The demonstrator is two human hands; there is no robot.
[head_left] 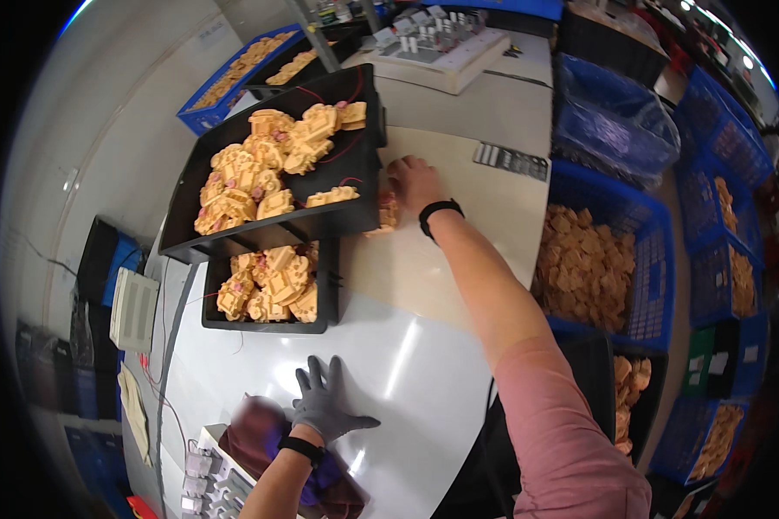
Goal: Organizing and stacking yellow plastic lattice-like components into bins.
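Upper tray [342,222]: yellow parts [238,177], heaped toward its left edge
Lower tray [328,294]: more parts
Loose part [388,214]: beside upper tray's right edge
Right hand [415,183]: at loose part, grasp unclear
Left hand [325,406]: fingers spread, released

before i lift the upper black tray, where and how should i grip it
Probably by the left and right end walls of the upper black tray, one hand each, coming from outside. Those ends seem to overhang the lower black tray, leaving them reachable. Yellow parts are heaped inside, so a two-sided hold should balance it. The right hand is beside the right end.
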